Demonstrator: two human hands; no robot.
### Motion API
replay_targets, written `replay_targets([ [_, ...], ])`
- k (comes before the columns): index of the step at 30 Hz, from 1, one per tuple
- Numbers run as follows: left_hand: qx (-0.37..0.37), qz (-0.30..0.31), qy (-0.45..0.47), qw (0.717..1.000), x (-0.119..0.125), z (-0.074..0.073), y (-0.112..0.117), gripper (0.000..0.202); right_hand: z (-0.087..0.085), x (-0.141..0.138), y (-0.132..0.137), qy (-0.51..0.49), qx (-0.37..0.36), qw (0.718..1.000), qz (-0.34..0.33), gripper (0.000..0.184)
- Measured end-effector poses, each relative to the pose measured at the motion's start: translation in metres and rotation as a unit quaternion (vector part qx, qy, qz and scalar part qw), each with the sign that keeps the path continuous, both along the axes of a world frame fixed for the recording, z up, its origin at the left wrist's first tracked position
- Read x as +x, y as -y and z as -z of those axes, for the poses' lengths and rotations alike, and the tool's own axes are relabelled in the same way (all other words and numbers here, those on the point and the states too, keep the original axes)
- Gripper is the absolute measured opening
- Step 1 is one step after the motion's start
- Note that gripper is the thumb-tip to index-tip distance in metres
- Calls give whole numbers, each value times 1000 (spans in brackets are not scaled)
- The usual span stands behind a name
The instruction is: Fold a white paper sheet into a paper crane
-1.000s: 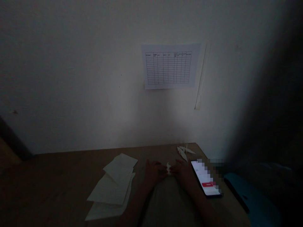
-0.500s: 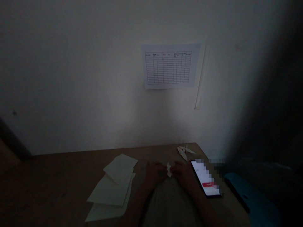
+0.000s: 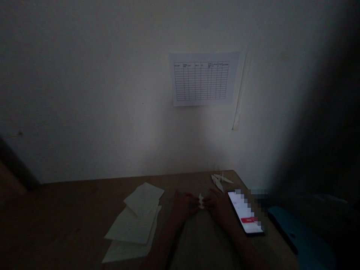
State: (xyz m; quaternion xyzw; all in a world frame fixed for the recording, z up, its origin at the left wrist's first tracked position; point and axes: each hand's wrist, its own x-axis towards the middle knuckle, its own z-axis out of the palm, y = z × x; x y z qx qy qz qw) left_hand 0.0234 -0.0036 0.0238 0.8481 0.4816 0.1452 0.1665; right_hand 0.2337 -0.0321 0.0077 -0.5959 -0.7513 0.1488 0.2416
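Observation:
The room is dim. My left hand [image 3: 184,205] and my right hand [image 3: 218,205] rest close together on a wooden table [image 3: 70,210], fingers curled inward. Between their fingertips they pinch a small white folded paper piece [image 3: 200,201]. A larger sheet of paper [image 3: 197,240] lies flat under my forearms. Just beyond my right hand, near the table's far corner, lies a finished white folded paper figure [image 3: 219,180].
A loose stack of white paper sheets [image 3: 135,221] lies left of my hands. A lit phone [image 3: 245,217] lies right of my right hand, a blue object [image 3: 298,236] beyond it. A printed table sheet [image 3: 201,79] hangs on the wall.
My hands and the small paper piece stay in nearly the same place; only slight finger shifts show. The view has drifted a little.

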Motion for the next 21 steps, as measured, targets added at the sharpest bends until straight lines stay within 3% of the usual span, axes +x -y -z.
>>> replay_targets([
  [10, -29, -17, 16, 999, -2, 3, -1, 16, 5, 2, -1, -7, -4, 1000, 11, 26],
  [21, -24, -34, 40, 998, -6, 16, -1, 20, 17, 1, 5, -67, 14, 998, 6, 26],
])
